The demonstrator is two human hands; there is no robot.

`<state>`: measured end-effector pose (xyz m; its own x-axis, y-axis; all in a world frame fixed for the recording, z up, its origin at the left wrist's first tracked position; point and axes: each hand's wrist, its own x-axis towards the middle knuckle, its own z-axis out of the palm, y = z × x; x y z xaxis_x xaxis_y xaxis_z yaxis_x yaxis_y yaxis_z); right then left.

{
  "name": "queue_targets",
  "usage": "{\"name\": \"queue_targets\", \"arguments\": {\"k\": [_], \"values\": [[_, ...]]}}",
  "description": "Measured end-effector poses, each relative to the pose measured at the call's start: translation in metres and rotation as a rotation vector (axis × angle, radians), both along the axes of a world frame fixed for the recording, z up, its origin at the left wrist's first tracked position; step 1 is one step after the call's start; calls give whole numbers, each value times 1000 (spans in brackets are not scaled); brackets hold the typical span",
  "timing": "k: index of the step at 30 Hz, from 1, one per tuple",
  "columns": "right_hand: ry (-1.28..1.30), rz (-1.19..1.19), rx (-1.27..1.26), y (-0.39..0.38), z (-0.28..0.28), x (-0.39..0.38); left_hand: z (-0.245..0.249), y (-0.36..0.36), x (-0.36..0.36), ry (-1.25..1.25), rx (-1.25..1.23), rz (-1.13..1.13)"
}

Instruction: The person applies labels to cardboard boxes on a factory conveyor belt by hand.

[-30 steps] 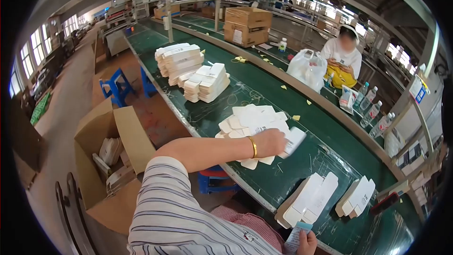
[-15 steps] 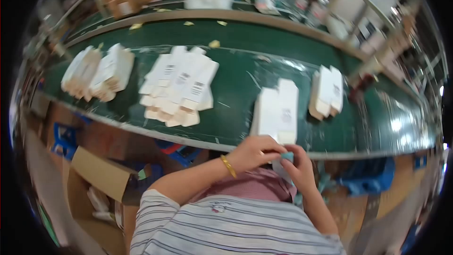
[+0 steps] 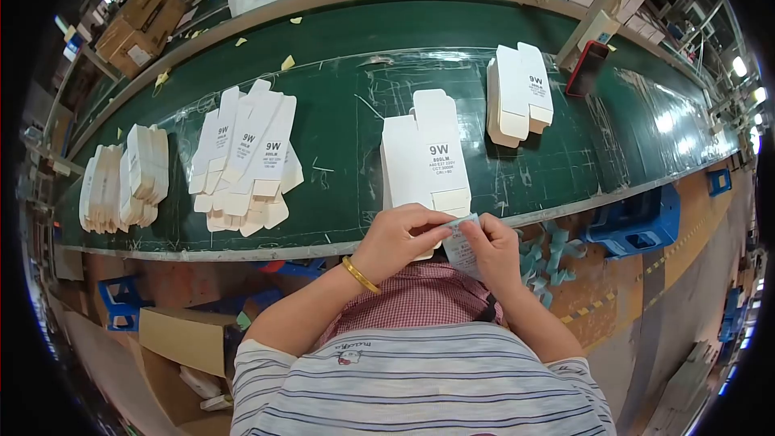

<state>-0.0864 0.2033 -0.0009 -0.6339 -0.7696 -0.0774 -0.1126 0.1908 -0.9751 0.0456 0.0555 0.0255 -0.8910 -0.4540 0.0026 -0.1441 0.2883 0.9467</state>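
Observation:
Between my hands, at the table's front edge, is a pale blue strip of printed labels point(image 3: 462, 253) that hangs down toward my lap. My right hand point(image 3: 496, 253) grips it, thumb pressed on its upper part. At the strip's upper left edge, the thumb and forefinger of my left hand point(image 3: 397, 236) are pinched together; a gold bracelet circles that wrist. Just beyond my hands lies a stack of flat white cartons point(image 3: 418, 152), the top one printed "9W". Its near end is partly hidden by my left hand.
More folded cartons lie in a fanned pile point(image 3: 246, 153) to the left, bundles point(image 3: 125, 178) at far left and a stack point(image 3: 518, 97) at right. A red phone-like object point(image 3: 587, 69) leans against a post. Blue stools point(image 3: 634, 222) and an open cardboard box point(image 3: 182, 347) stand below.
My view has turned and sharpened, so the table's contents sit further left and higher. Both hands stay close together at the strip, and more of its printed face shows.

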Motion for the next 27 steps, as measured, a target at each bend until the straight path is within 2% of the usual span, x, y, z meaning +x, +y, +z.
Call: {"name": "queue_targets", "arguments": {"k": [3,6,12,15,18,20,23,26,27], "values": [[-158,20,-58,-10,8,4,-3,-10,-4,39,55,53],[-67,121,9,-7,2,-9,3,-16,-6,-8,61,39],[-174,73,131,-17,2,-18,-6,-26,-20,61,3,84],[-175,32,83,-27,8,-13,-17,-31,-26,91,-72,104],[-105,69,138,-27,1,-21,-23,-36,-30,97,-169,109],[-195,41,160,-35,4,-26,-18,-38,-33,71,-179,142],[-390,4,194,-47,1,-38,-25,-52,-33,143,-334,181],[-604,-48,207,-57,-5,-44,-39,-62,-27,180,-589,90],[-672,-68,208,-61,-7,-45,-41,-63,-28,187,-600,70]]}}
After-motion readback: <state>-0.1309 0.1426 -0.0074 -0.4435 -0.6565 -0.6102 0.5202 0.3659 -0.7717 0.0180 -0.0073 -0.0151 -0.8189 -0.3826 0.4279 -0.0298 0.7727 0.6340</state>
